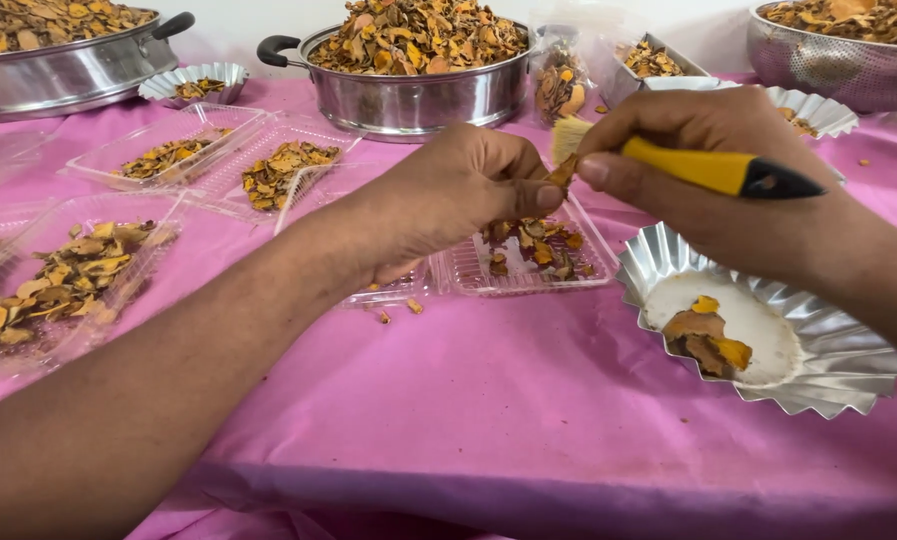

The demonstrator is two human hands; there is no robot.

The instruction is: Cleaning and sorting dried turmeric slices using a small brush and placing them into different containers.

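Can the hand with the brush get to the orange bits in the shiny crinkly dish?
Probably yes: the right hand hovers just above the foil dish, and nothing covers the orange pieces inside.

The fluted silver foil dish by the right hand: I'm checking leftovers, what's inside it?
The fluted silver foil dish holds pale powder and a few orange-brown dried slices; the powder under the slices is hidden.

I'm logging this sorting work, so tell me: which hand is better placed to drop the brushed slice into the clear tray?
Probably the left hand. It pinches the slice directly above the clear tray. The right hand is closed around the brush, so it is occupied.
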